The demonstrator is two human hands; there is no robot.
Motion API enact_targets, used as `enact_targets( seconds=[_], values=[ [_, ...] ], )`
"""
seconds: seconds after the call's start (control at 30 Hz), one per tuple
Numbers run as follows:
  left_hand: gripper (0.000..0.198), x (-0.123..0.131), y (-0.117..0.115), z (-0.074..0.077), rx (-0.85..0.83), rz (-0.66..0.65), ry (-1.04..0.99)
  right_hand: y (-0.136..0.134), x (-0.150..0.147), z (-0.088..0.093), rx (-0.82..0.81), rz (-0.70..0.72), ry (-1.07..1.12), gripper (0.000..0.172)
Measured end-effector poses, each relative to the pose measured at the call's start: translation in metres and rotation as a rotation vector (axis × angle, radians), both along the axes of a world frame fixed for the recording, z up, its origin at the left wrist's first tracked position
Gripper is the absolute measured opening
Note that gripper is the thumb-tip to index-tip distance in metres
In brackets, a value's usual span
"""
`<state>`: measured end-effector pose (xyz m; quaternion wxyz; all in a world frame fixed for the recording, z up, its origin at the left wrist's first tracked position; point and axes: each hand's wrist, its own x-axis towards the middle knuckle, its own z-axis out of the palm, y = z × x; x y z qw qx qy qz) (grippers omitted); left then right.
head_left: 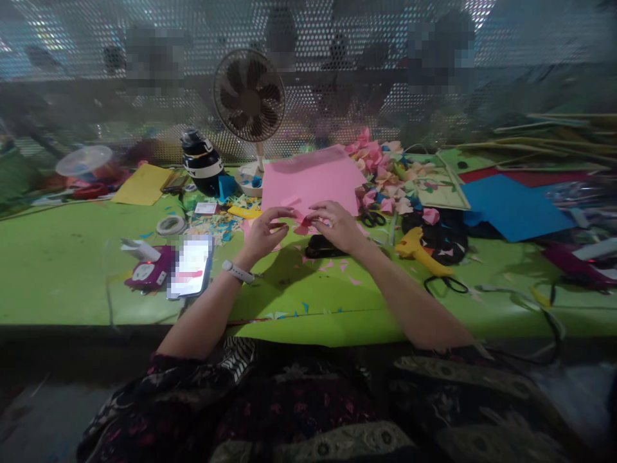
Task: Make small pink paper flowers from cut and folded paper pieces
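Note:
Both hands meet over the green table, in front of a large pink sheet [313,177]. Between their fingertips is a small piece of pink paper [302,226]. My left hand [267,233], with a white watch on its wrist, pinches the piece from the left. From the right, my right hand [337,225] grips it with thumb and fingers. Under the right hand lies a black object [324,247], partly covered. Black scissors [373,218] rest just right of that hand. Small pink scraps are scattered below.
A phone [191,265], a purple power socket [152,270] and a tape roll [170,225] lie left. Behind stand a black bottle [202,164] and a fan [249,96]. To the right are folded paper pieces [373,157], a yellow glue gun [419,251] and blue sheets [515,206].

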<state>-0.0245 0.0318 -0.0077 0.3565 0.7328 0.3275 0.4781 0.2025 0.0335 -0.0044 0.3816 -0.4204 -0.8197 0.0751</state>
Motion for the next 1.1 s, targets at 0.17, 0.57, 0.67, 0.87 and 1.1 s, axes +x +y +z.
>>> enact_targets(
  seconds=[0.17,0.57,0.67,0.87,1.1],
  values=[
    [0.02,0.001,0.002,-0.004,0.09,0.016,0.088,0.001,0.0,0.001,-0.102,0.087,0.061,0.018],
    [0.012,-0.005,0.018,-0.024,0.088,0.234,0.122,0.009,0.008,0.002,-0.164,-0.011,0.336,0.019],
    [0.008,-0.004,0.021,-0.03,0.09,0.342,0.231,0.014,0.013,0.002,-0.178,-0.063,0.365,0.017],
    [0.009,0.003,0.014,-0.028,0.07,0.415,0.521,0.015,0.013,0.002,-0.288,-0.102,0.335,0.018],
    [0.028,-0.002,0.012,-0.018,0.086,0.459,0.359,0.037,0.009,0.02,-0.46,-0.153,0.086,0.019]
  ],
)
